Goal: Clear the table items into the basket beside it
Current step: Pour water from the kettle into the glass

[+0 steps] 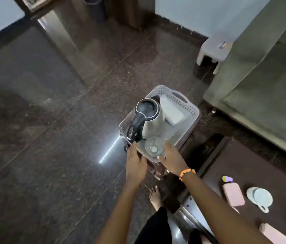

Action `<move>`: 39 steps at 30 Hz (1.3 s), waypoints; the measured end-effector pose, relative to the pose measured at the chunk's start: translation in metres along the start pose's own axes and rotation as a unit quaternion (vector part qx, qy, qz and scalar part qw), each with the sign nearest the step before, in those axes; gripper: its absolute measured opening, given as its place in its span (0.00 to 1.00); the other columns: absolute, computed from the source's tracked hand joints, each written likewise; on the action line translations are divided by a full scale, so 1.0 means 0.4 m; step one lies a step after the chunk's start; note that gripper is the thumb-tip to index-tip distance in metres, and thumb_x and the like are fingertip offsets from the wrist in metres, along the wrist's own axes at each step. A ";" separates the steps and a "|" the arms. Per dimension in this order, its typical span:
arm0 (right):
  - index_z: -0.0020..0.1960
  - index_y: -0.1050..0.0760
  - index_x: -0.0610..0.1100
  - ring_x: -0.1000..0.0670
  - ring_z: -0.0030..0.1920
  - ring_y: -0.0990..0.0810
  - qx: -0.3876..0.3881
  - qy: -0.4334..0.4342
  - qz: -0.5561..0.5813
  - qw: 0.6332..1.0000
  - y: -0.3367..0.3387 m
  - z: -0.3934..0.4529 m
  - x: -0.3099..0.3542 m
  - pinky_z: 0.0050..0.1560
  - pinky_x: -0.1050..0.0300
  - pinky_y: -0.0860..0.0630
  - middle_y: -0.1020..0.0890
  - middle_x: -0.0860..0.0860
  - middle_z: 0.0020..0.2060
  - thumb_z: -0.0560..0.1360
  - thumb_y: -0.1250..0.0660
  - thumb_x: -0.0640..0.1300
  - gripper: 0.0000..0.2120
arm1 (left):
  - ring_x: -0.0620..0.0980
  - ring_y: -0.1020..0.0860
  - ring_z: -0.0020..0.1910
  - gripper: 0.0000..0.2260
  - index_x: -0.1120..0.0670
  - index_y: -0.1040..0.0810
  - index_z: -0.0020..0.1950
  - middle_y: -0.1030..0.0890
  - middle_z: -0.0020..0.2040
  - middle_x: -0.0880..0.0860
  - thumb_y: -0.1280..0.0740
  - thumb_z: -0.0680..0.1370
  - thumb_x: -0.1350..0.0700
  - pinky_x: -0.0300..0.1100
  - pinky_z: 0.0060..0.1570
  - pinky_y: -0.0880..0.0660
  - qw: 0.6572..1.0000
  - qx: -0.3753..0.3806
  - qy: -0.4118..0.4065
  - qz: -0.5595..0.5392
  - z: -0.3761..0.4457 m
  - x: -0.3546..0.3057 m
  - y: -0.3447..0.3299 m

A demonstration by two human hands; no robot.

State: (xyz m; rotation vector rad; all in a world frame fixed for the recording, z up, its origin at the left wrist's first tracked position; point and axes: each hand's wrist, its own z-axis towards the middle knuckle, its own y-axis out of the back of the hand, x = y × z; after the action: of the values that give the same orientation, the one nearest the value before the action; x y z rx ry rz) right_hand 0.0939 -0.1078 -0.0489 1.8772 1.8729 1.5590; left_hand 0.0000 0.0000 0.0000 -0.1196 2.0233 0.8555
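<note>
Both forearms extend forward over dark polished granite flooring. Left hand [136, 158] lies fingers-together on the near rim of the grey perforated basket [188, 107]; whether it grips cannot be determined. Right hand [171, 156] wraps a clear glass [154, 147] inside the basket's near end. Steel kettle [150, 118] stands in the basket beside a folded white cloth [173, 110]. Dark table [261, 173], lower right, carries a pink case [233, 194] and white cup [260, 196]. Green sofa [265, 81] sits beyond.

Dim, soft indoor light, with a bright white glare streak on the polished floor [109, 149] just left of the fingers, motion blur throughout, and wide-angle bending at the edges.
</note>
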 end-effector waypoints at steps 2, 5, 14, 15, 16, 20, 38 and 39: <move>0.76 0.55 0.35 0.43 0.76 0.47 -0.008 -0.021 0.008 1.000 -0.025 0.050 0.012 0.75 0.54 0.46 0.46 0.40 0.76 0.74 0.34 0.45 0.40 | 0.50 0.40 0.74 0.28 0.54 0.43 0.76 0.38 0.75 0.54 0.39 0.77 0.61 0.47 0.72 0.41 0.999 -0.020 0.034 -0.007 0.047 0.009 0.003; 0.75 0.57 0.35 0.44 0.76 0.47 -0.013 -0.048 -0.009 0.999 -0.068 0.093 0.029 0.74 0.54 0.44 0.48 0.41 0.76 0.73 0.32 0.47 0.44 | 0.53 0.34 0.70 0.28 0.53 0.42 0.75 0.38 0.72 0.53 0.38 0.77 0.59 0.52 0.69 0.35 0.997 -0.056 0.058 -0.005 0.088 0.009 0.007; 0.71 0.43 0.37 0.42 0.65 0.31 -0.081 -0.063 -0.033 0.994 -0.091 0.142 0.022 0.65 0.50 0.32 0.33 0.43 0.65 0.64 0.26 0.47 0.42 | 0.53 0.21 0.49 0.15 0.52 0.29 0.55 0.21 0.48 0.51 0.32 0.71 0.52 0.46 0.47 0.25 0.999 0.017 0.049 0.006 0.259 0.003 0.048; 0.69 0.41 0.37 0.41 0.64 0.30 -0.091 -0.063 -0.013 0.994 -0.086 0.135 0.021 0.64 0.50 0.31 0.32 0.43 0.63 0.63 0.25 0.45 0.41 | 0.54 0.20 0.47 0.16 0.53 0.28 0.55 0.19 0.46 0.53 0.31 0.69 0.51 0.47 0.47 0.24 0.996 0.059 0.060 0.013 0.285 0.002 0.059; 0.68 0.39 0.38 0.41 0.63 0.29 -0.108 -0.061 0.010 0.992 -0.081 0.125 0.018 0.63 0.50 0.30 0.31 0.43 0.63 0.61 0.24 0.44 0.40 | 0.56 0.20 0.45 0.17 0.54 0.25 0.54 0.18 0.45 0.54 0.29 0.68 0.50 0.49 0.47 0.22 0.992 0.106 0.073 0.012 0.309 0.000 0.069; 0.67 0.36 0.38 0.43 0.61 0.27 -0.178 -0.046 0.067 0.981 -0.066 0.070 0.006 0.64 0.52 0.30 0.28 0.43 0.60 0.60 0.24 0.43 0.39 | 0.52 0.24 0.34 0.11 0.53 0.22 0.40 0.22 0.31 0.51 0.26 0.63 0.51 0.49 0.40 0.25 0.982 0.168 0.088 -0.024 0.340 0.005 0.076; 0.68 0.34 0.41 0.52 0.62 0.28 -0.348 -0.058 0.171 0.920 0.010 -0.191 -0.095 0.67 0.58 0.30 0.29 0.48 0.62 0.60 0.21 0.41 0.40 | 0.39 0.31 0.27 0.08 0.47 0.22 0.36 0.28 0.26 0.42 0.25 0.65 0.49 0.37 0.30 0.29 0.993 0.043 -0.042 -0.102 0.169 -0.054 0.051; 0.68 0.34 0.41 0.54 0.61 0.29 -0.352 -0.059 0.167 0.919 0.009 -0.204 -0.105 0.66 0.60 0.30 0.29 0.48 0.62 0.60 0.21 0.40 0.40 | 0.37 0.34 0.24 0.08 0.46 0.23 0.35 0.29 0.24 0.41 0.25 0.65 0.50 0.32 0.27 0.33 0.993 0.043 -0.056 -0.098 0.147 -0.058 0.060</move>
State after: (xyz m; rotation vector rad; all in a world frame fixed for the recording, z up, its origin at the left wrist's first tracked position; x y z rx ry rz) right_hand 0.0532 -0.1883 -0.0312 1.9061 0.7762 1.8189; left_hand 0.0460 0.0488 0.0102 -0.2134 1.9040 0.6364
